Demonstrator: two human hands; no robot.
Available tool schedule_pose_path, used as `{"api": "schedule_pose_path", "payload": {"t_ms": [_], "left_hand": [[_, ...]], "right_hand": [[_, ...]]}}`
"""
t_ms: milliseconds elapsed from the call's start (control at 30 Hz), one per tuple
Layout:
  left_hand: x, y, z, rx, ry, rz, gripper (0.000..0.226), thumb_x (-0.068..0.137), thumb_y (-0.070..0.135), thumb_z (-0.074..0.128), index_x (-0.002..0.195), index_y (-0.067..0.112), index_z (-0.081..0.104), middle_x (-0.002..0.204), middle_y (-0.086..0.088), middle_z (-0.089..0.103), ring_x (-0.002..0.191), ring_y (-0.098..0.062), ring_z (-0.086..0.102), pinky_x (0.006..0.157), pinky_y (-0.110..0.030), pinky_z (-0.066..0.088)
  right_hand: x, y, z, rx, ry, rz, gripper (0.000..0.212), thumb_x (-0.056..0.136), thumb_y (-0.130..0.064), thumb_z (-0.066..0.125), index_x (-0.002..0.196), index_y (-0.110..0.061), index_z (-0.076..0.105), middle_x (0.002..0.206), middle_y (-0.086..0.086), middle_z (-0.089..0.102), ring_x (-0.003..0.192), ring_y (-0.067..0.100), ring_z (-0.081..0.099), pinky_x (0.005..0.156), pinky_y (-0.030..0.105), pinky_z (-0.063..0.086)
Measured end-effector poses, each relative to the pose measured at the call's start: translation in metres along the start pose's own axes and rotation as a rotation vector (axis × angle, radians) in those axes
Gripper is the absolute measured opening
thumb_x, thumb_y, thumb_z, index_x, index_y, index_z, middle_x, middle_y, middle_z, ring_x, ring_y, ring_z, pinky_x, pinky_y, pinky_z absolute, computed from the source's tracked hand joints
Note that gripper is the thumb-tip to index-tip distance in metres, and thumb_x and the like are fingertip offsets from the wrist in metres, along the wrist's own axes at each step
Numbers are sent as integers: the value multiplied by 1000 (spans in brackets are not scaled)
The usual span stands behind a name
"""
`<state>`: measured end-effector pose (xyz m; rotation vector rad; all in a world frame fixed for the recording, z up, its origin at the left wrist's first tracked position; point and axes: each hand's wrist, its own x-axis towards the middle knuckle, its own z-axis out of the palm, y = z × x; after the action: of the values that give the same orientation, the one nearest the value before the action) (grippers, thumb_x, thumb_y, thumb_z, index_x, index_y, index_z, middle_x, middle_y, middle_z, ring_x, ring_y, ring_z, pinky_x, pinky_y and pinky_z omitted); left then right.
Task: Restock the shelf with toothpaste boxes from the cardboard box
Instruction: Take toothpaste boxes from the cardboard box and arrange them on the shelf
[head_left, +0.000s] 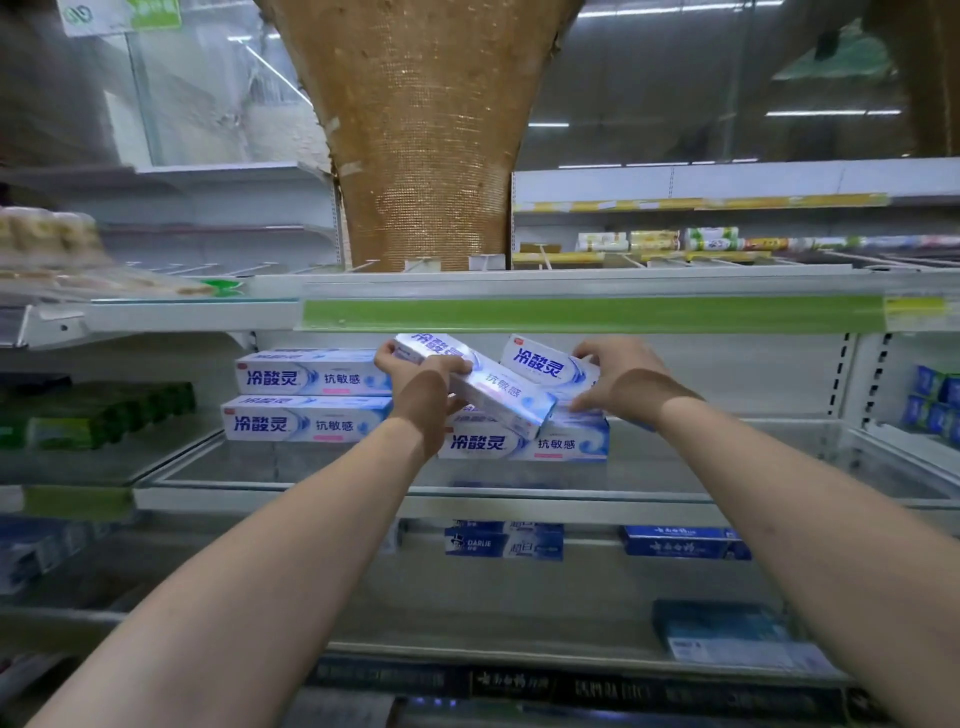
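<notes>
Our left hand (415, 374) grips a tilted toothpaste box (488, 387) by its end, just above the glass shelf (311, 483). Our right hand (621, 376) curls round a second box (550, 364) — both over a flat box (519, 444), beside a two-box stack (311, 400).

Glossy toothpaste boxes (306, 423), smooth glass shelf (311, 467)

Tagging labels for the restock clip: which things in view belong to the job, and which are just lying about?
Job: left hand, the tilted toothpaste box it grips, right hand, the right box it holds, stacked boxes, shelf.
Lying about: green packs, Darlie boxes, pillar.
</notes>
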<state>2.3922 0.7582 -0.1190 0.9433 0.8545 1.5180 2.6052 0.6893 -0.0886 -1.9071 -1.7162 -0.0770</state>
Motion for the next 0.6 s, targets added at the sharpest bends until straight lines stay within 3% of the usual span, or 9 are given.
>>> {"api": "schedule_pose_path", "payload": {"t_ms": [67, 200, 300, 433, 533, 600], "left_hand": [[3, 1, -2, -11, -29, 23, 89, 76, -12, 71, 137, 29, 22, 117, -18, 59, 91, -35, 71, 81, -45, 62], [5, 3, -10, -13, -72, 75, 83, 67, -20, 79, 125, 13, 30, 112, -18, 60, 91, -32, 69, 86, -39, 60], [6, -1, -20, 151, -101, 132, 82, 60, -7, 91, 119, 9, 36, 113, -16, 63, 102, -30, 68, 88, -37, 58], [11, -1, -32, 361, -78, 197, 89, 52, 16, 101, 120, 11, 44, 109, -5, 63, 102, -20, 65, 85, -32, 54], [18, 0, -33, 405, -122, 203, 104, 47, 18, 102, 132, 15, 43, 116, -5, 65, 108, -21, 65, 92, -34, 55], [18, 3, -32, 392, -157, 186, 108, 51, 10, 99, 142, 16, 42, 121, -6, 65, 107, -20, 66, 82, -27, 56]], "right_hand": [[5, -2, 3, 102, 9, 13, 55, 69, -27, 90, 120, -22, 69, 119, 6, 69, 107, 21, 63, 87, 23, 43], [17, -10, 11, 169, -8, 1, 48, 76, -27, 86, 121, -26, 70, 120, 3, 68, 99, 15, 60, 88, 21, 41], [23, -21, 15, 157, -40, -28, 39, 82, -28, 81, 119, -31, 70, 118, -4, 67, 93, 9, 56, 83, 18, 39], [23, -28, 22, 80, -126, -164, 23, 93, -26, 67, 115, -28, 74, 110, -1, 73, 89, 10, 59, 77, 18, 37], [22, -23, 14, 96, -172, -198, 31, 92, -40, 66, 120, -28, 72, 112, -3, 72, 98, 10, 63, 80, 21, 40], [18, -19, 4, 84, -260, -193, 54, 83, -57, 70, 129, -28, 65, 113, -7, 64, 102, 10, 58, 85, 25, 40]]}}
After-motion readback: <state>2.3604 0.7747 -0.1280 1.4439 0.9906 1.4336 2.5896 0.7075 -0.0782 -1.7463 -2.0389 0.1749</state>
